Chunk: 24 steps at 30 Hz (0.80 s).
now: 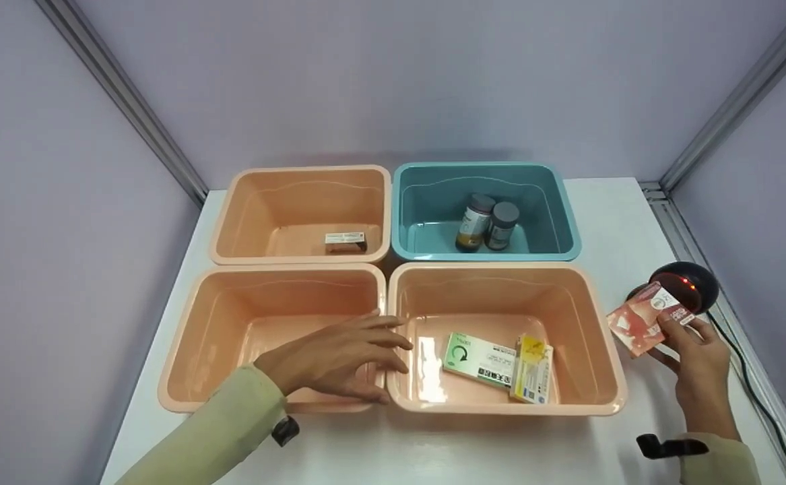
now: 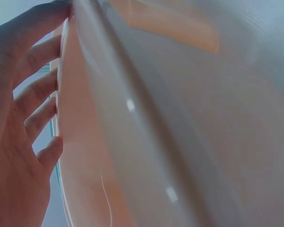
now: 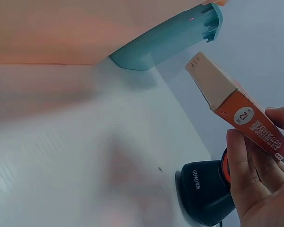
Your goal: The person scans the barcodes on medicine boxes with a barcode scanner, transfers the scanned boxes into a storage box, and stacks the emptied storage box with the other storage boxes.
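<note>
In my right hand [image 1: 701, 367] I pinch a red and white medicine box [image 1: 638, 322] between thumb and fingers, in front of a black barcode scanner [image 1: 692, 283] with red lights lit. The right wrist view shows the medicine box [image 3: 248, 111] tilted, its orange-red side and pale end visible, with the scanner [image 3: 203, 187] just below. My left hand [image 1: 345, 353] spreads its fingers over the adjoining rims of the two front orange bins; its fingertips lie at the front right bin [image 1: 500, 406]. The front left bin [image 1: 231, 337] is partly hidden beneath that hand.
The front right bin contains a green-white box [image 1: 480, 357] and a yellow-white box [image 1: 533, 370]. A small box [image 1: 345, 242] lies in the back left orange bin [image 1: 298, 259]. Two bottles, one brown [image 1: 475, 222], stand in the blue bin [image 1: 426, 256]. A cable [image 1: 749, 377] runs along the right edge.
</note>
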Motion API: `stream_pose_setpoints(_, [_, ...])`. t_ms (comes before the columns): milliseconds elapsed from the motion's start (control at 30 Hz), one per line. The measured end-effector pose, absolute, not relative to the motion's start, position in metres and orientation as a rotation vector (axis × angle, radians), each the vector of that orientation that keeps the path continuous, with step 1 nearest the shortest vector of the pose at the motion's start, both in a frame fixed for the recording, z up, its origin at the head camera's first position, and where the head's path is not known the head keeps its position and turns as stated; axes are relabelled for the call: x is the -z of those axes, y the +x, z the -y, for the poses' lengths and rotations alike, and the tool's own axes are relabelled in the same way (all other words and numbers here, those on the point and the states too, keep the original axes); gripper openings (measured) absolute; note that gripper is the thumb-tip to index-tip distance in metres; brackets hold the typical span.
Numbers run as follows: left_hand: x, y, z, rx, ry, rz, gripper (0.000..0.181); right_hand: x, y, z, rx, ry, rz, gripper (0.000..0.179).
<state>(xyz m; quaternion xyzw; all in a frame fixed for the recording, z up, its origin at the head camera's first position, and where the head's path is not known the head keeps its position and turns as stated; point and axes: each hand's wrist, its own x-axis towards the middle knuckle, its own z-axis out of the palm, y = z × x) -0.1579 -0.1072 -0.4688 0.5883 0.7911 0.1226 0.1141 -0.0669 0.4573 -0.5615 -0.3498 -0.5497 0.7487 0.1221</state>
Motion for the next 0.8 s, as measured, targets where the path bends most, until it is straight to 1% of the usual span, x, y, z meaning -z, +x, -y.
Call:
stream_pose_setpoints(133, [0.468,-0.158,0.107,-0.370,1.742,-2.317,0.046,0.565,-0.065,-0.455,-2.179,-1.040,1.623,0.044])
stream_pose_setpoints(800, [0.470,-0.159,0.108,-0.369,1.729,-2.320,0.046,0.582,-0.062,-0.443,-2.084,-1.034,1.762,0.042])
